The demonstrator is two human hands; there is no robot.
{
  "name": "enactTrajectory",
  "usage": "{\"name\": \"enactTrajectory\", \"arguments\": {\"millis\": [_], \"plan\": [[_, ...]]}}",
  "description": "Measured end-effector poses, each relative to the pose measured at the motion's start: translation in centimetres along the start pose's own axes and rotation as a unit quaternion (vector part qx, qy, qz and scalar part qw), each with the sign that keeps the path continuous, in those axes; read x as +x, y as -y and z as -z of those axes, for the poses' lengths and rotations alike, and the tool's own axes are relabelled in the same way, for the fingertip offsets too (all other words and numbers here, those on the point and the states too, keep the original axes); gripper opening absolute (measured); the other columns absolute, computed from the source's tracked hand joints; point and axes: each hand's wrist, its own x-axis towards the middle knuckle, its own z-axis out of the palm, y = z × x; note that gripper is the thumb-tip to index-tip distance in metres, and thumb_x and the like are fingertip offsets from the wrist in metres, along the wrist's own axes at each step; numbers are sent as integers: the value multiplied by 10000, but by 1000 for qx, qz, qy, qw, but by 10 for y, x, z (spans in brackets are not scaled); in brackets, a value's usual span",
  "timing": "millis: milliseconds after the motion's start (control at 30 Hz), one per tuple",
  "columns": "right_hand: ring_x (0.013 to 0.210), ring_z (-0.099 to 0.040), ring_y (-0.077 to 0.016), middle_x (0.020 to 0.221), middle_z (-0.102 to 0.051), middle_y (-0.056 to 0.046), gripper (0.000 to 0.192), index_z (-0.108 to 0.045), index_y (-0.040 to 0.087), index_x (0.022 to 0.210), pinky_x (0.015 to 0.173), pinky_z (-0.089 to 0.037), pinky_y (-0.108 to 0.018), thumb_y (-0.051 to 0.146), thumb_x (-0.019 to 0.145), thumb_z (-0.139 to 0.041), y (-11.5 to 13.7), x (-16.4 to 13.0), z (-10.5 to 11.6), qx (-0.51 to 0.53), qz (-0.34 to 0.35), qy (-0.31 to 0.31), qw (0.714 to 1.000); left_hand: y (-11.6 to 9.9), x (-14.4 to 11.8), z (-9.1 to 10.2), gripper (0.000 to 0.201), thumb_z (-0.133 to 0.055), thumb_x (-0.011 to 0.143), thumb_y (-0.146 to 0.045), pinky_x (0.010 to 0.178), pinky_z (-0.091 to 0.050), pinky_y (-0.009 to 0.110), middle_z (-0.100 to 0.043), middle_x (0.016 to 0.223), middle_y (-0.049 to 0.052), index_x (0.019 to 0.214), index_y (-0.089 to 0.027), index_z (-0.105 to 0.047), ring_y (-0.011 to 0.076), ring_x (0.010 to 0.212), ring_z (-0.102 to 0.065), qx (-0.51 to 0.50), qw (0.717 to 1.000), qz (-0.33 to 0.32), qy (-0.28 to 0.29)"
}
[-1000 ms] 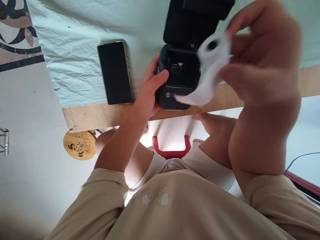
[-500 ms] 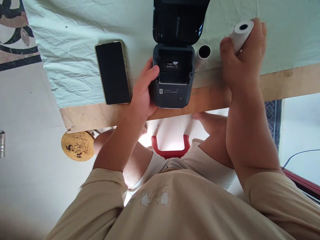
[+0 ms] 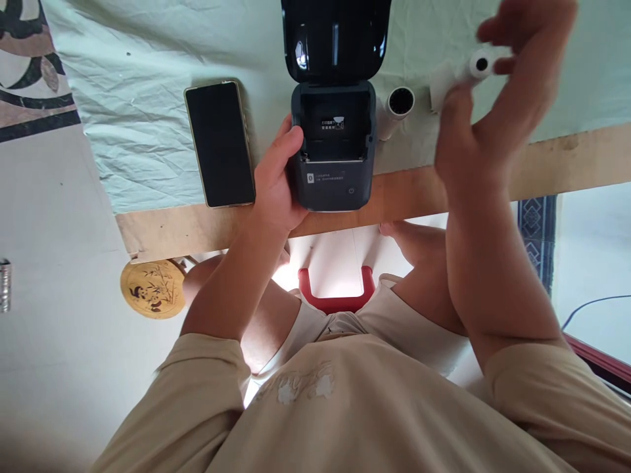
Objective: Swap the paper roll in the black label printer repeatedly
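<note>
My left hand (image 3: 279,171) grips the left side of a dark label printer (image 3: 335,180), its thumb on the upper edge. The printer's glossy black lid (image 3: 335,39) stands raised, and the bay beneath it shows a small printed label but no roll. Over the cloth at the right, my right hand (image 3: 503,98) has its fingers spread around a white paper roll (image 3: 479,64). The thumb covers part of that roll, and a pale flap of paper (image 3: 440,87) shows to its left. Just right of the printer stands another white roll (image 3: 394,115) with a dark core.
A phone (image 3: 220,144) with a dark screen lies left of the printer on the pale green cloth (image 3: 148,52). The wooden table edge (image 3: 167,230) runs in front. Below are a round wooden stool (image 3: 152,289) and a red frame (image 3: 338,304) between the legs.
My right hand has loosened from the white roll and spread its fingers; the roll now looks lower, with a paper flap showing. The printer has shifted slightly left with my left hand.
</note>
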Motion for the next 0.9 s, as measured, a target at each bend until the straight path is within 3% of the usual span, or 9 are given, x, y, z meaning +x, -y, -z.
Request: {"name": "enactTrajectory", "arguments": {"millis": [133, 200, 367, 533, 667, 733, 833, 900], "plan": [[1123, -497, -175, 1199, -508, -58, 437, -421, 294, 1224, 990, -438, -358, 263, 796, -500, 23, -8, -12, -30, 17, 103, 994, 1, 0, -5, 179, -433, 867, -251, 875, -528, 342, -655, 785, 2, 875, -186, -599, 171, 850, -677, -8, 1000, -25, 8], [1117, -488, -183, 1181, -496, -63, 350, -458, 314, 1163, 989, -439, -370, 276, 817, -491, 27, -10, -18, -46, -3, 121, 992, 0, 0, -5, 188, -416, 878, -230, 846, -530, 315, -665, 785, -5, 885, -180, -596, 145, 790, -669, -19, 999, -26, 22], [1106, -462, -194, 1118, -447, -99, 425, -510, 284, 1130, 972, -455, -372, 142, 730, -508, 22, -10, -25, -20, -78, 123, 989, -1, -1, -4, 179, -452, 878, -228, 800, -526, 259, -693, 782, -19, 887, -187, -627, 121, 765, -657, -28, 999, -15, 31], [1154, -486, -154, 1274, -495, -38, 564, -399, 287, 1233, 1046, -403, -340, 83, 712, -475, 18, -10, -27, 55, -76, 137, 986, 0, -1, -3, 166, -462, 867, -245, 874, -522, 296, -704, 803, -24, 887, -207, -622, 130, 773, -659, -25, 999, -11, 23], [849, -549, -108, 1159, -561, 18, 564, -383, 310, 1188, 796, -453, -283, 88, 676, -463, 26, -7, -29, 165, -164, 84, 969, -3, -1, -3, 169, -466, 866, -244, 804, -521, 269, -688, 783, -28, 863, -220, -633, 124, 746, -638, -17, 1000, 5, 18], [770, -532, -95, 1060, -583, 21, 485, -395, 298, 1137, 628, -403, -241, 132, 683, -428, 32, 0, -28, 283, -270, 59, 918, -4, -1, -2, 180, -465, 868, -236, 772, -518, 258, -685, 772, -21, 858, -210, -643, 121, 741, -631, -23, 999, 6, 27], [736, -539, -82, 1095, -598, 2, 393, -431, 256, 1073, 505, -333, -204, 183, 699, -334, 42, 17, -20, 470, -436, 55, 765, -5, -1, -1, 217, -424, 881, -224, 801, -513, 272, -690, 793, -10, 860, -189, -637, 128, 791, -640, -31, 999, 7, 39], [753, -558, -75, 1122, -590, -19, 364, -465, 224, 1051, 508, -371, -201, 224, 754, -253, 47, 29, -14, 547, -476, 61, 686, -5, 0, 0, 230, -399, 888, -232, 851, -501, 289, -692, 824, -4, 844, -187, -620, 135, 844, -643, -30, 999, 7, 35]]}}
